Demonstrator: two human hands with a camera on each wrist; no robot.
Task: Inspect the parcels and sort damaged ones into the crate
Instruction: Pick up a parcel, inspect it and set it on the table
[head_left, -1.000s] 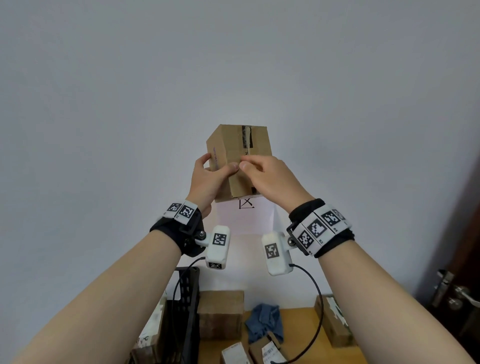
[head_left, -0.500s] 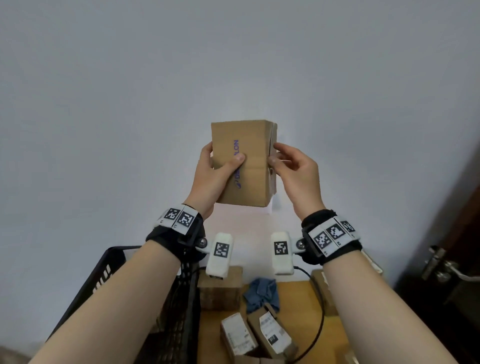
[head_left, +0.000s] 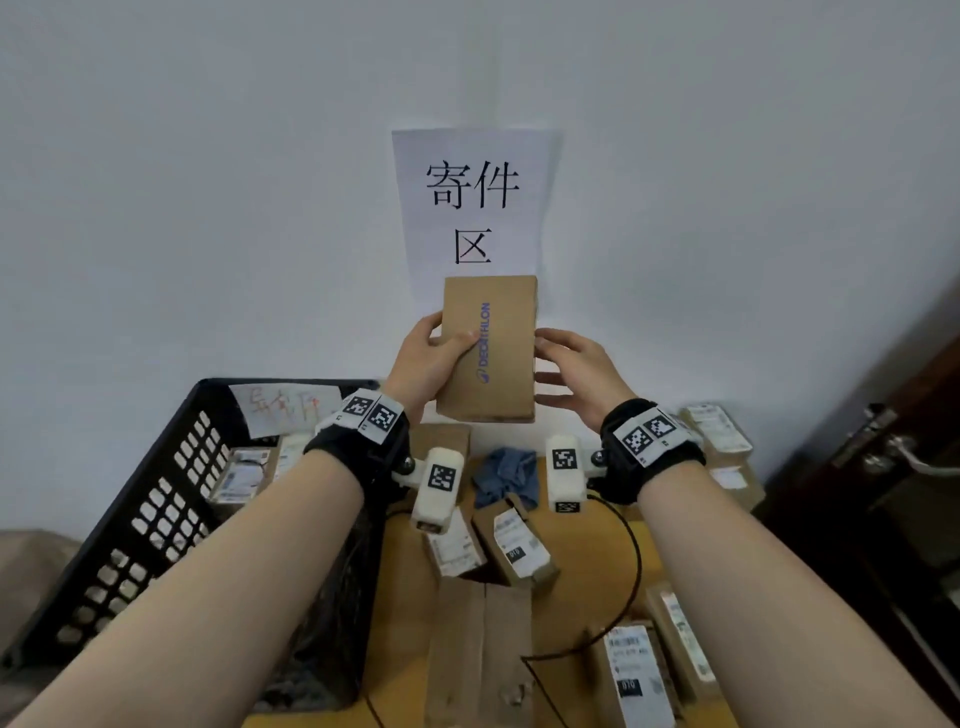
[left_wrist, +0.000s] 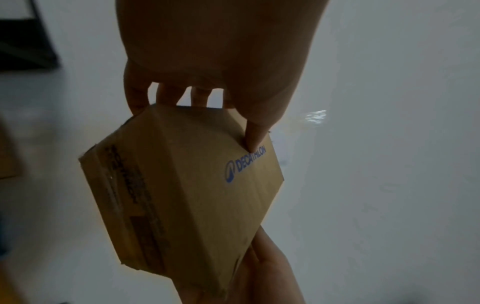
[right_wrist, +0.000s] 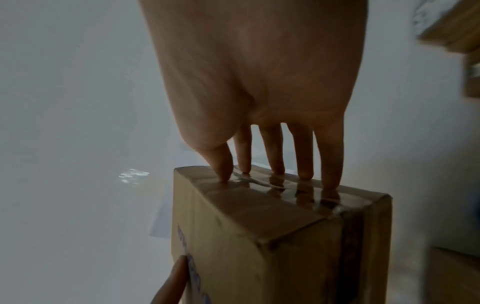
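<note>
I hold a brown cardboard parcel (head_left: 506, 353) upright in front of the wall, its blue-printed face toward me. My left hand (head_left: 428, 358) grips its left edge, thumb on the printed face and fingers behind. My right hand (head_left: 576, 374) touches the right side with straight, spread fingers. In the right wrist view those fingertips (right_wrist: 275, 168) press on the taped side of the parcel (right_wrist: 272, 236). The left wrist view shows the parcel (left_wrist: 187, 195) with my left thumb (left_wrist: 255, 133) on the print. The black crate (head_left: 156, 493) stands below left.
The crate holds labelled parcels (head_left: 244, 473). Several parcels (head_left: 514, 545) lie on the wooden table (head_left: 587, 571), with a blue cloth (head_left: 506, 475) and a flat carton (head_left: 478, 649). A paper sign (head_left: 475, 208) hangs on the wall. A dark door (head_left: 904, 452) is at the right.
The parcel has come down from high overhead and turned its printed face toward me. My right hand moved from the front to the right side. My view tilted down onto table and crate.
</note>
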